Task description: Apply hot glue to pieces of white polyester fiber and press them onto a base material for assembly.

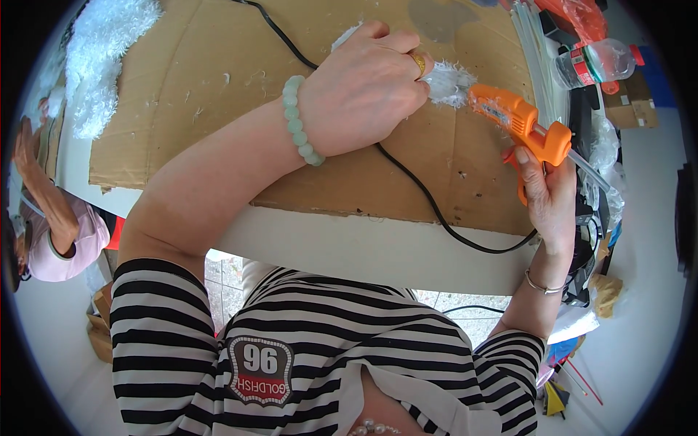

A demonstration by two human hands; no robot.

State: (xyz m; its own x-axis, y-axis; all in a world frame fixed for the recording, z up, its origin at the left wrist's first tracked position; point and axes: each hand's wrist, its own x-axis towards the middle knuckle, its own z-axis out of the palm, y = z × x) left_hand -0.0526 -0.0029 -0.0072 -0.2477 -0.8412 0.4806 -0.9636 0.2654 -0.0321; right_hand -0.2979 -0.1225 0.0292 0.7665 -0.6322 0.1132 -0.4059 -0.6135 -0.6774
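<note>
My right hand (550, 190) is wrapped round the handle of an orange hot glue gun (515, 116), with a clear glue stick (590, 173) jutting from its back end. The gun's nozzle points left at a white fluffy piece (449, 84). My left hand (367, 91), with a green bead bracelet on its wrist, is closed on that fluffy piece above the cardboard. Its palm and the thumb's grip are hidden by the back of the hand. Another bit of white (345, 38) shows beyond my knuckles.
A cardboard sheet (218, 160) covers most of the white table (305, 247); a black cable (418, 178) crosses it. White fluffy material (105, 65) lies far left. Clear sticks (534, 62) and a plastic bottle (600, 64) lie right. Another person (62, 232) sits at the left.
</note>
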